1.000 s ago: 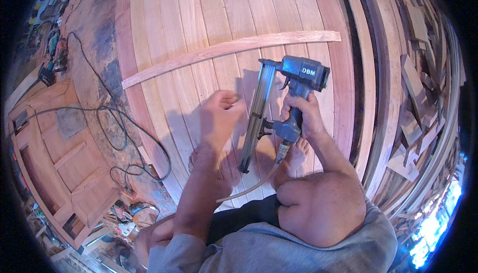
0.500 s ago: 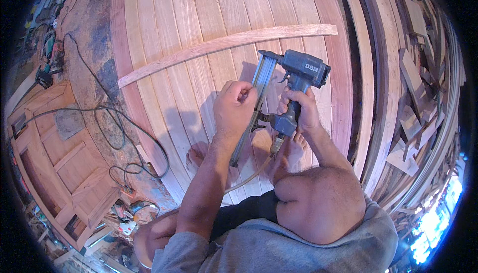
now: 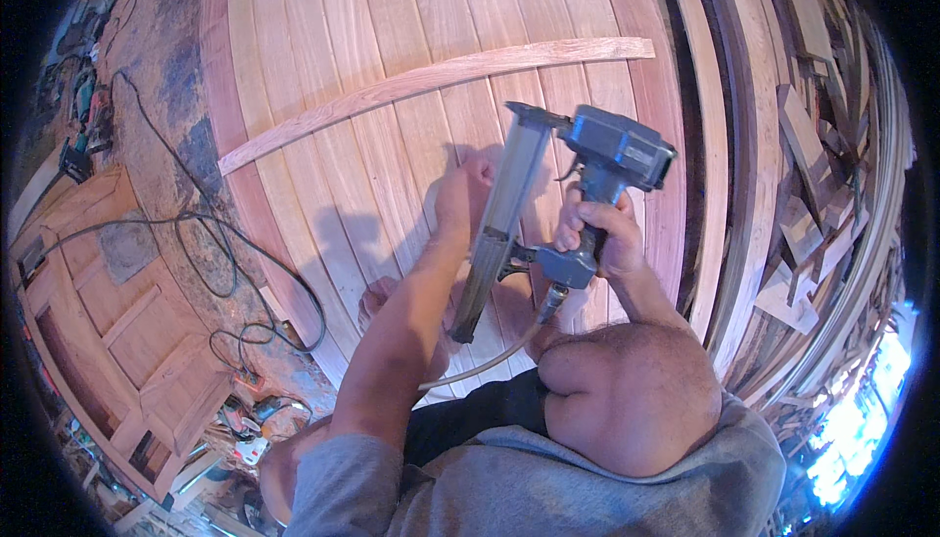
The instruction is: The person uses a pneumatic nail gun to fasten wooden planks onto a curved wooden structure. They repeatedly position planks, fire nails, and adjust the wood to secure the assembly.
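My right hand [image 3: 615, 233] is wrapped round the grip of a dark blue and black pneumatic nail gun [image 3: 619, 145], held up over a panel of joined wooden planks [image 3: 392, 180]. Its long magazine [image 3: 504, 194] slants down on the left, and a pale air hose [image 3: 480, 369] runs from the base of the grip. My left hand [image 3: 456, 202] is just left of the magazine, which partly covers it. The fingers look curled in; what they hold, if anything, is hidden. A narrow wooden strip [image 3: 431, 84] lies across the planks beyond both hands.
My bare knee [image 3: 636, 390] rises close below the right hand. Long boards [image 3: 749, 145] and offcuts [image 3: 803, 233] are piled at the right. On the left are a dark looping cable [image 3: 230, 233], a panelled wooden door [image 3: 147, 341] and power tools [image 3: 98, 111].
My left hand has moved away from in front of the magazine to its far side, lower toward the planks. The nail gun has turned, showing more of the magazine's broad side.
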Available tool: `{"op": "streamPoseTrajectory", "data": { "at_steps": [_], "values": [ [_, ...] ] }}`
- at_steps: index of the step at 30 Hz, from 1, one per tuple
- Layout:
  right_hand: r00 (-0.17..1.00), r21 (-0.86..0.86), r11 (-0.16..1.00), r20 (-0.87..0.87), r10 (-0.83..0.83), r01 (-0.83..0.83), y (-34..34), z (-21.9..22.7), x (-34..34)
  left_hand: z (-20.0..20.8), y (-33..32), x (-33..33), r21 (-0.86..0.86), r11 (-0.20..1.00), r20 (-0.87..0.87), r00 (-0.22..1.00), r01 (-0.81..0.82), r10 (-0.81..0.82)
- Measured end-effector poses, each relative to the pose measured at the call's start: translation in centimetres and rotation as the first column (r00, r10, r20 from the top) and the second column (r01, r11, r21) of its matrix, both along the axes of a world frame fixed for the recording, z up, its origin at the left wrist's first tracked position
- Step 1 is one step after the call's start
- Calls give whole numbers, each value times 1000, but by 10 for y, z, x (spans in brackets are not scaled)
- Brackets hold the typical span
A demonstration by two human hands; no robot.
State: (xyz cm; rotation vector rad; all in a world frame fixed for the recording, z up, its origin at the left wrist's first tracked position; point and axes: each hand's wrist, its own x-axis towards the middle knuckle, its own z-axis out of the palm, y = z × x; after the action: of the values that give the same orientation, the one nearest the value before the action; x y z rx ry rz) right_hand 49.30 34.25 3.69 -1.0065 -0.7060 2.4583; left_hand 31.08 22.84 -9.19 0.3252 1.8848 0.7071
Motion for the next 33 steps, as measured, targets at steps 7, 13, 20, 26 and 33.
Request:
{"op": "streamPoseTrajectory", "data": {
  "at_steps": [7, 13, 20, 26, 33],
  "values": [
    [989, -10, 998, 138, -61, 63, -1, -10, 37, 28, 1, 18, -189, 843, -649, 581, 503, -492],
    [958, -37, 985, 244, -153, 167, -3, -29, 45, 39, -9, 8, -20, 935, -802, 552, 355, -227],
    [963, -64, 983, 221, -153, 171, -3, -42, 42, 21, -19, -5, 282, 948, -199, 958, -147, 208],
    [966, -45, 989, 224, -127, 140, -5, -46, 39, 34, -15, 0, 19, 985, -538, 832, 172, -135],
    [967, -24, 991, 223, -122, 131, -5, -44, 40, 45, -8, 14, -244, 890, -602, 659, 385, -451]
  ]
}}
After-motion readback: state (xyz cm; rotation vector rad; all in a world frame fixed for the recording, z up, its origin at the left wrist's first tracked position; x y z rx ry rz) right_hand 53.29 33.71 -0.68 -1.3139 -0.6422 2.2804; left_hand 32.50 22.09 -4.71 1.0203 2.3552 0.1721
